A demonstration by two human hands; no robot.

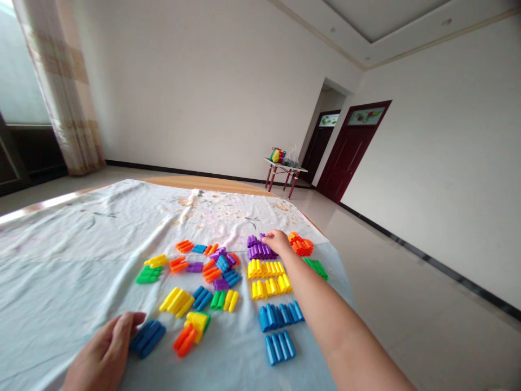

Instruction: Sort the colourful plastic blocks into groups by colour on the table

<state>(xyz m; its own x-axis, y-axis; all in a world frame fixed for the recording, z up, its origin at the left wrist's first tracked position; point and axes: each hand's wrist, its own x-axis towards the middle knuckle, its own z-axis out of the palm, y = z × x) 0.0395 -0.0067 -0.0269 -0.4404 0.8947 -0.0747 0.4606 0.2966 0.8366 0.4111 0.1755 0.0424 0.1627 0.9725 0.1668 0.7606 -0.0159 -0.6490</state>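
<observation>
Many coloured plastic tube blocks lie on a white cloth (81,255). My right hand (277,239) reaches far forward, its fingers pinched on a purple block at the back of the purple row (260,250). Sorted rows lie beneath that arm: yellow blocks (266,268), blue blocks (280,316), an orange pile (302,245) and green blocks (316,267). My left hand (105,355) rests near the front edge, fingers bent and touching a group of dark blue blocks (147,337). Mixed loose blocks (211,271) are scattered in the middle.
The cloth covers a wooden table whose far edge (195,183) shows. A small red-legged table (285,172) with bags stands by the far wall. Dark red doors (353,149) are at the right. A curtain (61,87) hangs at the left.
</observation>
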